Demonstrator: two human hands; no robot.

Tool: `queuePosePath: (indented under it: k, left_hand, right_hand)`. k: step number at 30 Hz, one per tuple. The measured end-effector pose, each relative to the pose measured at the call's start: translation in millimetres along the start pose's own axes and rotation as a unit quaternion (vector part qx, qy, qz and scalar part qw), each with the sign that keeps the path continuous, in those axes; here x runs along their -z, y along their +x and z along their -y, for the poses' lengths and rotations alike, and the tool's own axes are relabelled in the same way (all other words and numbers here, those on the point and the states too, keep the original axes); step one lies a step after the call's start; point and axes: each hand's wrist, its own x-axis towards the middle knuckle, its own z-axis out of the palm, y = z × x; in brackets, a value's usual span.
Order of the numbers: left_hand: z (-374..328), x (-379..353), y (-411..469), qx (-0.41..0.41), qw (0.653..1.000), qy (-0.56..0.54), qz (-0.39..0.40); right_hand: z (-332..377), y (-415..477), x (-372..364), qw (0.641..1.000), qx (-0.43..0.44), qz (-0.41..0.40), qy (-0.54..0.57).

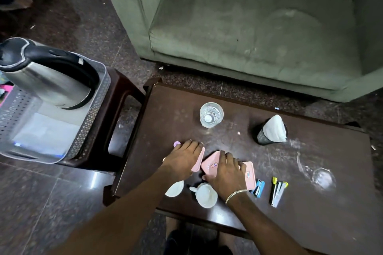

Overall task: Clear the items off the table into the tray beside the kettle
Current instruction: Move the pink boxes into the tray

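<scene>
On the dark wooden table (310,203) lie three small pink plates. My left hand (183,157) rests flat on the left pink plate (198,161). My right hand (226,172) presses on the middle pink plate (211,162), and a third pink plate (248,172) pokes out to its right. A small purple disc (176,143) lies by my left fingertips. Near the front edge stand a white bowl (175,188) and a white cup (206,194). The grey perforated tray (91,122) with the steel kettle (47,76) sits on a stool at the left.
A glass of water (211,114), a black mesh holder with tissue (270,130), a blue stapler (258,187), a yellow-tipped stapler (277,192) and an overturned clear glass (323,177) also stand on the table. A green sofa (248,27) lies beyond.
</scene>
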Motion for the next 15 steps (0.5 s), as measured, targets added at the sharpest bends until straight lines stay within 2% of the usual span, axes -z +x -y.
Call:
queuePosePath:
  k: [3,8,12,15]
  left_hand:
    - [-0.4,0.7,2.2,-0.002,1.0,0.016,-0.004]
    - [21.2,15.1,-18.8,-0.012,0.999,-0.028,-0.028]
    - [60.2,44.0,-57.9,-0.007,0.995,-0.085,-0.058]
    - [96.1,72.4,-95.8,-0.004,0.989,-0.091,-0.113]
  right_hand:
    - [2.3,3.2,-1.2,1.0,0.008,0.008,-0.007]
    - [9.5,2.7,18.9,1.0,0.019,-0.008,0.008]
    - [39.5,-4.0,49.6,0.996,0.066,-0.049,0.042]
    - [83.6,-6.2,77.8,0.989,0.118,-0.074,0.051]
